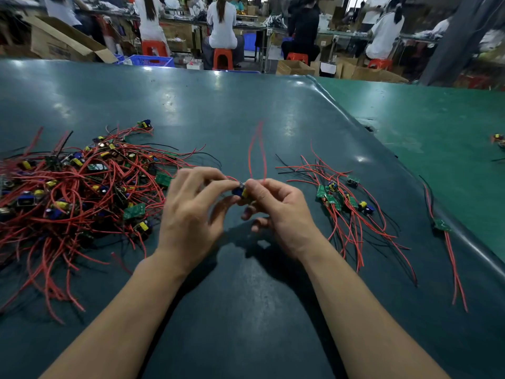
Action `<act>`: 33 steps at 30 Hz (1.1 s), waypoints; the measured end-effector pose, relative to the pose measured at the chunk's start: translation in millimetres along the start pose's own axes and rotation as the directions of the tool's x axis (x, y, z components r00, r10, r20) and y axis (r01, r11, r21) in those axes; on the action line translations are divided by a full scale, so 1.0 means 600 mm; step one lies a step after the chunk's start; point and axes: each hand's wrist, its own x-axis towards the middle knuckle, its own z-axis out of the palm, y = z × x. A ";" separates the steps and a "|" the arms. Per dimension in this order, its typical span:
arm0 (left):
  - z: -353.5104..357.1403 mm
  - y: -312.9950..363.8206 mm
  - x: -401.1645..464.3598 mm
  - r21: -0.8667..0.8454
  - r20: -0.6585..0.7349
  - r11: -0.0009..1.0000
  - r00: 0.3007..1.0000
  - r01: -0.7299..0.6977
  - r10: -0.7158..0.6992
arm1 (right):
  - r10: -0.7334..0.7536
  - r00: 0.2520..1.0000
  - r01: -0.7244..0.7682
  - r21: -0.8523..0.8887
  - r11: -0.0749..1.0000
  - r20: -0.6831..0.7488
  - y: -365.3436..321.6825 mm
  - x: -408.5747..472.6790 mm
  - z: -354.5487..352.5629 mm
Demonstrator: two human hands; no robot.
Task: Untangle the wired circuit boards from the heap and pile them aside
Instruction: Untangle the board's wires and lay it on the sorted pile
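Note:
A tangled heap of small green circuit boards with red and black wires (79,187) lies on the dark green table at the left. My left hand (191,212) and my right hand (276,212) meet at the centre, above the table. Both pinch one small circuit board (241,191) with blue and yellow parts between their fingertips. Its red wires (257,151) arc upward and away from my hands. To the right lies a smaller pile of separated boards (341,198) with their wires fanned out.
A single wired board (442,226) lies near the raised seam of the table mat at the right. Another board (498,138) sits on the lighter green surface at the far right. Seated people, red stools and cardboard boxes fill the background.

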 end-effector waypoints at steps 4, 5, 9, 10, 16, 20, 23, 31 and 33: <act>0.006 0.015 0.000 -0.115 -0.032 0.989 0.995 0.089 -0.093 | -0.034 0.992 0.034 0.001 0.999 -0.119 -0.001 -0.004 -0.007; 0.006 0.018 0.000 -0.156 -0.027 0.982 0.993 0.111 -0.117 | -0.040 0.989 0.040 -0.006 0.999 -0.145 -0.001 -0.006 -0.008; 0.006 0.034 -0.006 -0.341 0.210 0.861 0.923 0.378 -0.322 | -0.053 0.985 0.044 -0.056 0.997 -0.164 -0.002 -0.014 -0.009; 0.005 0.035 -0.007 -0.382 0.251 0.804 0.888 0.456 -0.385 | -0.043 0.988 0.031 -0.083 0.996 -0.146 0.000 -0.016 -0.007; -0.001 0.024 -0.003 -0.601 0.430 0.495 0.776 0.628 -0.462 | 0.010 1.000 -0.011 -0.145 0.989 -0.009 0.016 -0.022 0.010; 0.000 0.022 -0.001 -0.577 0.374 0.558 0.800 0.597 -0.470 | -0.003 0.997 -0.006 -0.123 0.992 -0.074 0.014 -0.020 0.011; 0.003 0.015 0.000 -0.597 0.336 0.497 0.758 0.630 -0.559 | -0.004 0.989 -0.008 -0.082 0.997 -0.147 0.012 -0.016 0.009; 0.012 0.008 0.005 -0.693 0.304 0.379 0.726 0.613 -0.617 | -0.067 0.923 0.087 0.035 0.996 -0.378 0.013 -0.002 0.004; 0.014 0.012 0.007 -0.713 0.260 0.391 0.738 0.581 -0.623 | -0.052 0.922 0.100 0.106 0.989 -0.383 0.013 0.002 0.004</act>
